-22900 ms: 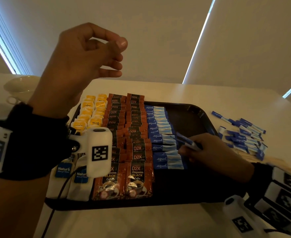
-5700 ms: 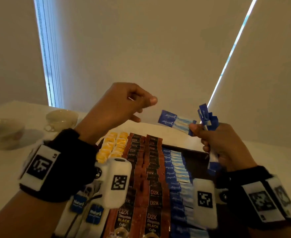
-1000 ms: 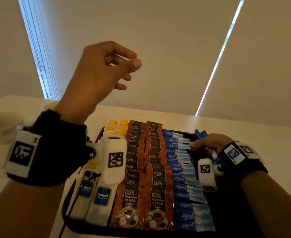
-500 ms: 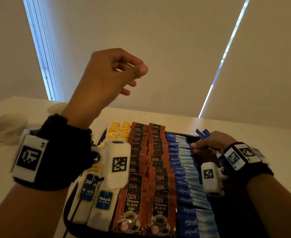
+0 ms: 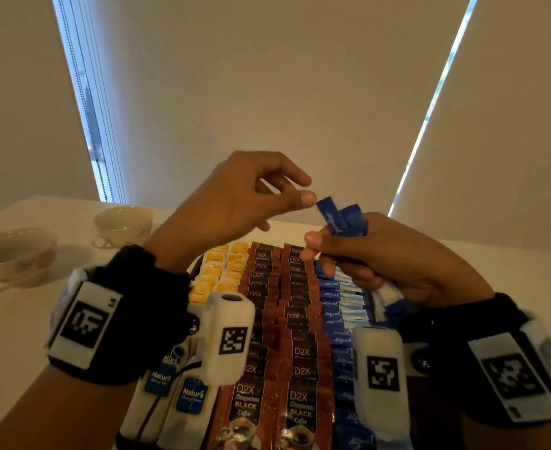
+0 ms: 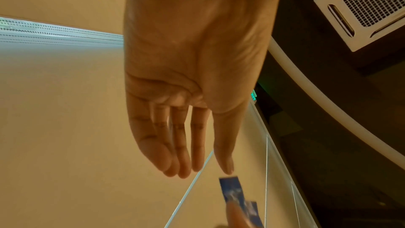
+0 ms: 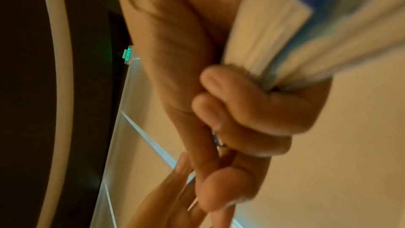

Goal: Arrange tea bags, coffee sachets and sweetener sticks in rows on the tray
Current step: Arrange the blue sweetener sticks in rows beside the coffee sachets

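Only the head view takes in the tray (image 5: 199,266), where the goods lie in rows: yellow and white tea bags (image 5: 217,274) along its left side, brown coffee sachets (image 5: 295,323) down its middle, blue sweetener sticks (image 5: 340,303) to the right of the coffee.

Above the tray's far end the right hand (image 5: 384,261) grips a bunch of sweetener sticks (image 5: 345,219), fingers curled round it, the dark blue ends (one printed "equal") poking up past the knuckles. The right wrist view shows what the head view hides: the sticks' pale lower ends (image 7: 285,29) fanning out below the closed fingers (image 7: 252,110).

The left hand (image 5: 235,203) hovers just beside the bunch, thumb tip near the leading stick; the left wrist view shows its fingers (image 6: 181,145) nearly straight, holding nothing, with the stick end (image 6: 232,190) just beyond the thumb.

Left of the tray stand two cups (image 5: 123,224).
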Demonstrator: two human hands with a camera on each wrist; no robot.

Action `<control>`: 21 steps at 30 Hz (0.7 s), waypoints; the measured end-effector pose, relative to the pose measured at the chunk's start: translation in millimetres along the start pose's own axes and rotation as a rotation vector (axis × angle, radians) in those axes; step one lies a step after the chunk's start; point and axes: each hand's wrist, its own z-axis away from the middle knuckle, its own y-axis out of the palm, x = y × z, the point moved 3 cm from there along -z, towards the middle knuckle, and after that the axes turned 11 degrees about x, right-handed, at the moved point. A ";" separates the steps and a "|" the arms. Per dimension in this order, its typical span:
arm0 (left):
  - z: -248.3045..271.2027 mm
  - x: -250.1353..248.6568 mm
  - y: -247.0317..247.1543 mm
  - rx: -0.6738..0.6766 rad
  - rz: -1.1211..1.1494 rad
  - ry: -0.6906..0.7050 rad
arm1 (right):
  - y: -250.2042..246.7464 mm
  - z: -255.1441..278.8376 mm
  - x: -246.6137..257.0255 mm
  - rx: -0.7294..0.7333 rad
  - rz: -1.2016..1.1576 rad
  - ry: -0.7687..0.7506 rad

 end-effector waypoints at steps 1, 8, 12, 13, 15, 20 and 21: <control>-0.3 -1.0 4.2 0.045 -0.015 0.002 | 3.0 -1.0 2.2 0.010 0.014 -0.007; -1.8 -6.9 21.6 0.134 0.050 0.064 | -1.0 5.5 4.5 0.116 -0.111 -0.074; 0.0 -8.9 21.4 0.117 0.089 0.034 | -15.2 15.1 -0.3 0.157 -0.210 -0.077; 0.5 -9.1 20.4 0.098 0.098 0.022 | -17.8 16.4 -1.2 0.171 -0.229 -0.080; 1.3 -10.1 19.3 0.066 0.113 0.003 | -20.7 16.8 -1.8 0.193 -0.244 -0.086; 5.6 -16.8 22.1 -0.008 0.074 0.012 | -17.9 12.4 -4.5 0.257 -0.225 -0.067; 6.9 -17.4 22.8 -0.018 0.074 0.014 | -17.5 12.0 -5.3 0.265 -0.226 -0.063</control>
